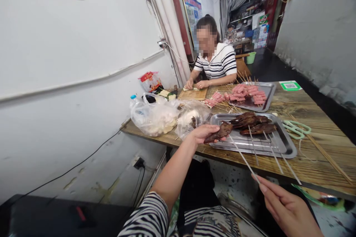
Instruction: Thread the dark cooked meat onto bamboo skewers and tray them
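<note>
My left hand (204, 132) is closed on a dark brown piece of meat (220, 132) at the near left corner of a metal tray (280, 144). My right hand (283, 205), low at the bottom right, pinches the near end of a thin bamboo skewer (243, 157) whose tip runs up into that meat. On the tray lie several skewered dark meat pieces (251, 122) with their sticks pointing toward me.
Across the wooden table (319, 148) a person in a striped shirt (219, 63) works at a cutting board (193, 93). A second tray (268, 94) holds pink sausage skewers. Plastic bags (155, 116) sit at the left, green scissors (297, 129) and loose skewers at the right.
</note>
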Available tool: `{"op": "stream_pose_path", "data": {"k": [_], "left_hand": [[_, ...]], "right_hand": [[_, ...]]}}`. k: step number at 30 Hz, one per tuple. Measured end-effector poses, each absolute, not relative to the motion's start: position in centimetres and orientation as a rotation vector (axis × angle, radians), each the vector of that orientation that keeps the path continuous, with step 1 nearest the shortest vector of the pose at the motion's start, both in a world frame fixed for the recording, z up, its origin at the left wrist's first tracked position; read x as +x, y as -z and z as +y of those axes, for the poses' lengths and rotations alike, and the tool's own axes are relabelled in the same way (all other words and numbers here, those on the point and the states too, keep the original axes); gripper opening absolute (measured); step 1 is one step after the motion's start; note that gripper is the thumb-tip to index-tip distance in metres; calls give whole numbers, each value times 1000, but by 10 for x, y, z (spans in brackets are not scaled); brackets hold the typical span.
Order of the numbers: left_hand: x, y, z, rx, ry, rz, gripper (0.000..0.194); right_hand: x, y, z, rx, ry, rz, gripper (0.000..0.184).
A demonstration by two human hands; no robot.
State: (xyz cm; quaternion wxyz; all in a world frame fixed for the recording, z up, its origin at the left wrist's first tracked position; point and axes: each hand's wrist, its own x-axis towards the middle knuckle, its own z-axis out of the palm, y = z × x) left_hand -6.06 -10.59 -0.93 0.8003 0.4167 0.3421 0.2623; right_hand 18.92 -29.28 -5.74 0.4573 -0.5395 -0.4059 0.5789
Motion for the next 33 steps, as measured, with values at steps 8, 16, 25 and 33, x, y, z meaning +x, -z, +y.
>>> {"op": "stream_pose_path", "data": {"k": [8, 16, 25, 33], "left_hand": [[-59, 6, -108, 912, -542, 737, 30], [-61, 6, -107, 927, -536, 731, 34], [-61, 5, -109, 991, -514, 734, 41], [-58, 2, -110, 1008, -479, 746, 43]], "right_hand": [[189, 58, -293, -1318, -1543, -850, 51], [192, 61, -294, -1323, -1482, -958, 49], [189, 47, -293, -1337, -1463, -977, 48], [191, 47, -292, -1330, -1457, -1035, 51]]}}
